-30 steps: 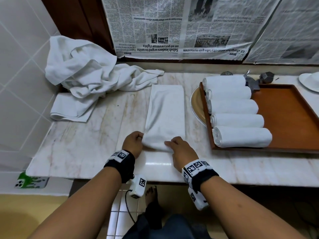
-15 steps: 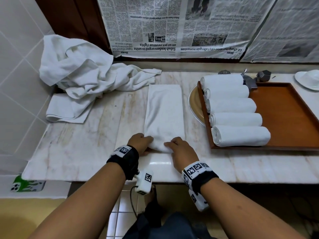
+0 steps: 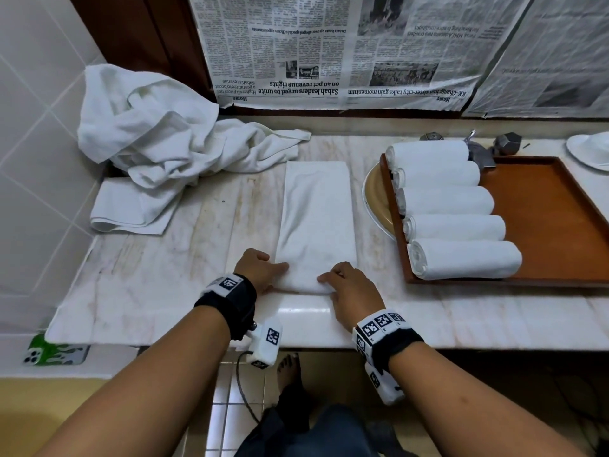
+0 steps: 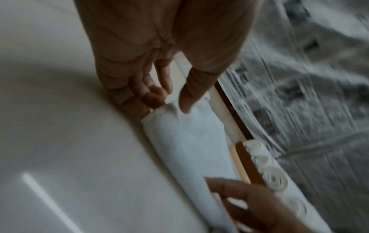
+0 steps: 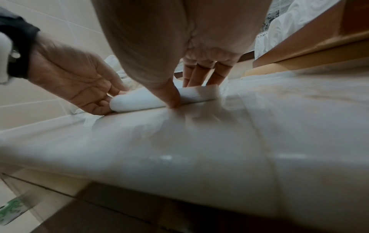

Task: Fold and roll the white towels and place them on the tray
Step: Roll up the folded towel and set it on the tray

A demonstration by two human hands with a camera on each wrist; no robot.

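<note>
Both hands, left hand (image 3: 258,268) and right hand (image 3: 349,286), pinch the folded white towel strip (image 3: 317,219) at the worktop (image 3: 164,258)'s front edge, its long axis running away toward the back edge.

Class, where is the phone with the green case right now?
In the head view, the phone lies at lower left, on a ledge below the counter's left corner.

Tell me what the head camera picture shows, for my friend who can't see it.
Two hands, left hand and right hand, start rolling the near end of a folded white towel on a marble counter. Five rolled towels lie in a wooden tray to the right.
</note>
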